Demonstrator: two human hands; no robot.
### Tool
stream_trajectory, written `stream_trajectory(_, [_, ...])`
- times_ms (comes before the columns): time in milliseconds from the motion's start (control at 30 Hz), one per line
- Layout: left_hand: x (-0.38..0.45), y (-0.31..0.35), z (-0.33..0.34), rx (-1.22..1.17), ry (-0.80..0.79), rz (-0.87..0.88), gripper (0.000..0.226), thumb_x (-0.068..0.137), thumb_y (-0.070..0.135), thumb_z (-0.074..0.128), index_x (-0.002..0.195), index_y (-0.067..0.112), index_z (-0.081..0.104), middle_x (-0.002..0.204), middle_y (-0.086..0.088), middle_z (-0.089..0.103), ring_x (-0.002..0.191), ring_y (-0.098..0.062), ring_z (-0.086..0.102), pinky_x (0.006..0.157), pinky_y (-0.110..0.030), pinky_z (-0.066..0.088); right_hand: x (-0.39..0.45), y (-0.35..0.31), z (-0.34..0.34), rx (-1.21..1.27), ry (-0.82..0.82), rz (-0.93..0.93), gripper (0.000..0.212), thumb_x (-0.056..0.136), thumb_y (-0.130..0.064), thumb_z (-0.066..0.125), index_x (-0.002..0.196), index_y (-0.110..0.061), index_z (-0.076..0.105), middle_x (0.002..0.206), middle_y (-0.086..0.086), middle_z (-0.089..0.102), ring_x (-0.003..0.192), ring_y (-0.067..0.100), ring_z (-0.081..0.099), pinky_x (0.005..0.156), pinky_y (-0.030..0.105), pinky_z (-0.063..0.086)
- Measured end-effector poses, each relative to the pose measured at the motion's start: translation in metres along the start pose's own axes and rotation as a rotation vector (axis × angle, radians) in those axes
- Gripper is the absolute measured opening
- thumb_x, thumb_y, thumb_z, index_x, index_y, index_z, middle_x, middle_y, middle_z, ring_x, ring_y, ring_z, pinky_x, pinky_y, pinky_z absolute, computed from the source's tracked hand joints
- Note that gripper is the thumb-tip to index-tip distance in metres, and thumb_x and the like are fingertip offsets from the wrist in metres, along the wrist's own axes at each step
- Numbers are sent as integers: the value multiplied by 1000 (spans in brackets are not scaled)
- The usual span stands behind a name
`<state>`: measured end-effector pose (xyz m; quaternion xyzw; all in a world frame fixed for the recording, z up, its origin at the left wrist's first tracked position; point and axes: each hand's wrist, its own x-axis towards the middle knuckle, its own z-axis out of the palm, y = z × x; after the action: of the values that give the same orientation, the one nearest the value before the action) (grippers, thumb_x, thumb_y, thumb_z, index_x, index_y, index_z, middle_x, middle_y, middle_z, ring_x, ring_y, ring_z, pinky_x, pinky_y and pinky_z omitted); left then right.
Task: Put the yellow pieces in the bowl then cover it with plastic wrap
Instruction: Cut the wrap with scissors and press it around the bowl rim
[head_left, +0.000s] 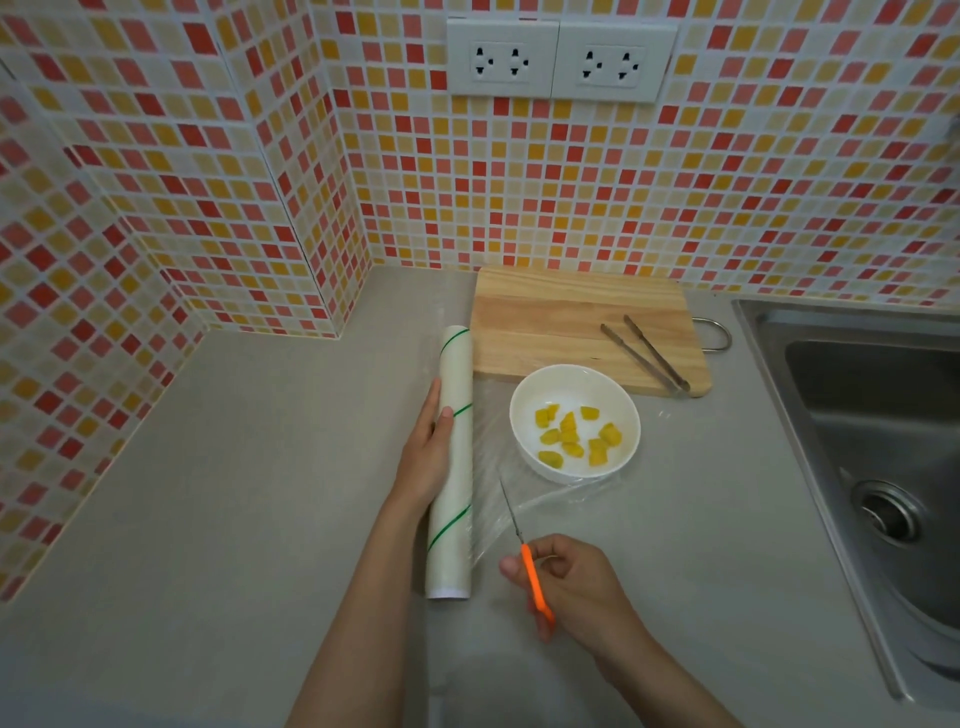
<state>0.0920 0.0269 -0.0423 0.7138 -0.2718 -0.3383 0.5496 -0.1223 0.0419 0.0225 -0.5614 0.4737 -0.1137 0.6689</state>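
A white bowl (574, 423) sits on the grey counter (234, 519). The yellow pieces (571, 436) are all inside the bowl. A clear sheet of wrap (519, 506) lies flat on the counter. It runs from the roll (453, 462) to under the bowl, so the bowl stands on the wrap. The top of the bowl is not covered.

The roll lies on the counter just left of the bowl. It is white with thin green lines on it. The left hand (428, 449) rests on the left side of the roll. Its fingers are out straight and flat along the roll, and the thumb lies on top. It presses the roll more than it grabs it.

The right hand (566, 582) holds the scissors (524, 545). Its fingers are curled tight around the orange handles. The thin blades point up and away, over the wrap, just beside the near end of the roll. The blades look almost closed.

Behind the bowl is a wooden board (561, 325). Metal tongs (644, 353) lie on the right part of the board. A metal sink (878, 415) is at the right side. The wall (208, 156) has small red, orange and yellow tiles, and two white sockets (561, 62) are on it.
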Motion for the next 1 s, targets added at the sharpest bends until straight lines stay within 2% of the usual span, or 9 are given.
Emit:
stream_trajectory(167, [2, 0, 0, -20, -10, -8, 51, 88, 52, 38, 138, 51, 28, 138, 33, 30, 136, -1, 32, 114, -34, 27, 6, -5, 2, -10, 9, -17, 42, 65, -32, 81, 82, 2, 62, 46, 4, 52, 30, 16, 47, 36, 19, 36])
stream_trajectory(300, [1, -1, -1, -55, -20, -22, 51, 86, 54, 39, 136, 53, 29, 140, 32, 31, 135, -3, 35, 111, -44, 34, 11, -11, 5, -20, -34, 3, 41, 69, -34, 77, 84, 1, 63, 52, 4, 53, 33, 13, 49, 33, 13, 31])
stream_trajectory(400, [0, 0, -1, -26, -15, -5, 51, 87, 54, 37, 137, 52, 27, 138, 33, 30, 135, -1, 33, 113, -31, 27, 14, -13, 9, -10, -43, 5, 44, 64, -39, 77, 78, 0, 64, 48, 4, 52, 31, 14, 47, 35, 14, 32])
stream_trajectory(500, [-1, 1, -1, -21, -8, 1, 51, 88, 52, 37, 138, 51, 27, 141, 31, 30, 134, 3, 30, 105, -18, 23, 18, -15, 12, 14, -32, -10, 49, 52, -48, 77, 69, -4, 63, 43, 2, 52, 29, 14, 45, 35, 16, 34])
stream_trajectory(533, [-1, 1, -1, -20, -8, -1, 51, 88, 53, 37, 137, 52, 27, 142, 30, 30, 134, 3, 31, 105, -19, 23, 19, -16, 12, 17, -36, -16, 48, 52, -48, 77, 68, -5, 63, 43, 2, 52, 29, 14, 45, 35, 16, 34])
stream_trajectory(633, [0, 0, -1, -38, -20, -24, 48, 88, 53, 37, 135, 56, 28, 146, 27, 31, 134, -7, 39, 112, -36, 32, 22, -17, 15, 9, -43, -22, 39, 64, -38, 78, 72, -4, 64, 45, 1, 53, 31, 14, 47, 35, 14, 33])
stream_trajectory(667, [0, 0, -1, -39, -20, -25, 48, 88, 52, 37, 135, 55, 28, 147, 26, 30, 134, -8, 39, 112, -37, 32, 23, -18, 16, 8, -39, -22, 38, 66, -38, 78, 72, -3, 63, 44, 1, 52, 31, 13, 47, 35, 14, 33])
stream_trajectory(800, [-1, 1, -1, -30, -7, 0, 49, 93, 47, 36, 141, 47, 26, 145, 26, 30, 134, 2, 30, 105, -19, 22, 28, -20, 19, 22, -9, -34, 40, 61, -44, 78, 66, -8, 62, 44, 1, 53, 30, 15, 47, 36, 17, 34])
stream_trajectory(1000, [0, 1, -1, -52, 2, 8, 47, 97, 38, 37, 143, 41, 27, 148, 21, 31, 131, 6, 29, 107, -19, 21, 34, -27, 24, 35, -11, -10, 45, 64, -48, 76, 69, -6, 61, 45, 3, 53, 31, 14, 48, 32, 13, 31])
